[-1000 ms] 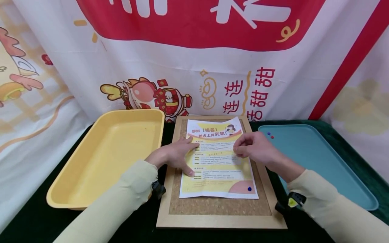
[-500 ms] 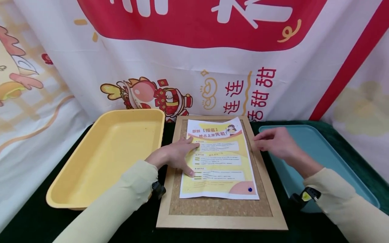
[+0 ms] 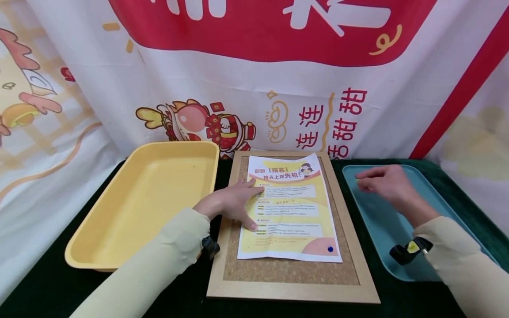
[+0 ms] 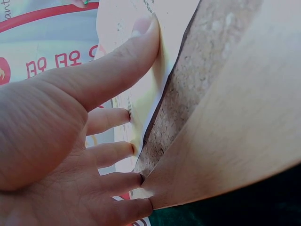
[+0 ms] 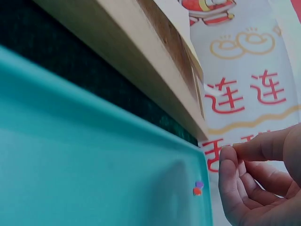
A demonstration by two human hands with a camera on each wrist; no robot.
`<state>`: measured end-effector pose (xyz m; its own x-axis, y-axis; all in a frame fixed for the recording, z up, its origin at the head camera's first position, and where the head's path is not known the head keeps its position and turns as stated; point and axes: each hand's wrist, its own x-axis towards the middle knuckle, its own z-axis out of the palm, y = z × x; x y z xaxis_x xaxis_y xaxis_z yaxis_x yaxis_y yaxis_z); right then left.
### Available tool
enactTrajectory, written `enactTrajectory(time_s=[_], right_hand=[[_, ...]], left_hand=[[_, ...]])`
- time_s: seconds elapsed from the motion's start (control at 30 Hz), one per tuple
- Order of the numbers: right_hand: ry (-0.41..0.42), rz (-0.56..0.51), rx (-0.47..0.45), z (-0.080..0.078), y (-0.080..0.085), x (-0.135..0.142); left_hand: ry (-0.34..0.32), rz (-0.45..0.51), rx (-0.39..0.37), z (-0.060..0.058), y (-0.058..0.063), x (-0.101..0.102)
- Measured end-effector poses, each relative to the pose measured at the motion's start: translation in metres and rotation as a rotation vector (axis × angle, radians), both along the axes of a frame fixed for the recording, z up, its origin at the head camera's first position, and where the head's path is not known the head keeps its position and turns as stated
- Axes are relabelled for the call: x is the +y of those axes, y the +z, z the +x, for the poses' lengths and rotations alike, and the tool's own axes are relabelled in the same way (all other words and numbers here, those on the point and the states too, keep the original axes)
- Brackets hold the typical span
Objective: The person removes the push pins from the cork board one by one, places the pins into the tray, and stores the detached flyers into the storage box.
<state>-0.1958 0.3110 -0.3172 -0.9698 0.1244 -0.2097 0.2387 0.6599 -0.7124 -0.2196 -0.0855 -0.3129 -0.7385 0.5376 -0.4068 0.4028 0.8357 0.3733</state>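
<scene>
A printed yellow-and-white paper sheet [image 3: 274, 245] lies on a wood-framed cork board [image 3: 294, 273]. My left hand [image 3: 229, 201] rests with spread fingers across the sheet's left edge, thumb and fingertips on the paper. Near the sheet's lower right corner sits a blue push pin [image 3: 330, 249]. Over the far left part of the teal tray [image 3: 377, 225], my right hand [image 3: 391, 187] pinches a tiny green push pin [image 3: 357, 180], mostly hidden by thumb and forefinger. In the right wrist view, a purple-blue pin [image 5: 199, 184] and a red pin [image 5: 197, 192] lie at the tray's end.
A deep yellow tray [image 3: 139, 207] stands left of the board, beneath my left forearm's far side. Behind everything hangs a white and red printed cloth [image 3: 238, 79]. Dark green cloth [image 3: 191, 291] covers the table.
My right hand has left the sheet's right side and moved right, past the board's frame, to over the teal tray. My left hand has stayed on the paper. The view has shifted slightly.
</scene>
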Motion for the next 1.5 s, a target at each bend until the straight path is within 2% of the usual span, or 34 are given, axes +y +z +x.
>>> enactTrajectory(time_s=[0.37, 0.73, 0.93, 1.17, 1.5], right_hand=[[-0.064, -0.01, -0.031, -0.011, -0.008, 0.017], [-0.037, 0.035, -0.091, -0.019, -0.016, 0.03], [-0.063, 0.063, -0.135, -0.022, -0.019, 0.033], [-0.072, 0.047, -0.2, -0.026, -0.018, 0.038], [-0.067, 0.048, -0.199, -0.027, -0.018, 0.038]], left_hand=[[0.001, -0.008, 0.006, 0.0, 0.001, -0.003], [0.012, -0.009, -0.011, 0.0, 0.002, -0.004], [0.009, -0.001, -0.019, -0.001, 0.002, -0.001], [0.005, -0.003, -0.023, 0.0, 0.003, 0.001], [0.003, -0.007, -0.016, 0.0, 0.003, 0.0]])
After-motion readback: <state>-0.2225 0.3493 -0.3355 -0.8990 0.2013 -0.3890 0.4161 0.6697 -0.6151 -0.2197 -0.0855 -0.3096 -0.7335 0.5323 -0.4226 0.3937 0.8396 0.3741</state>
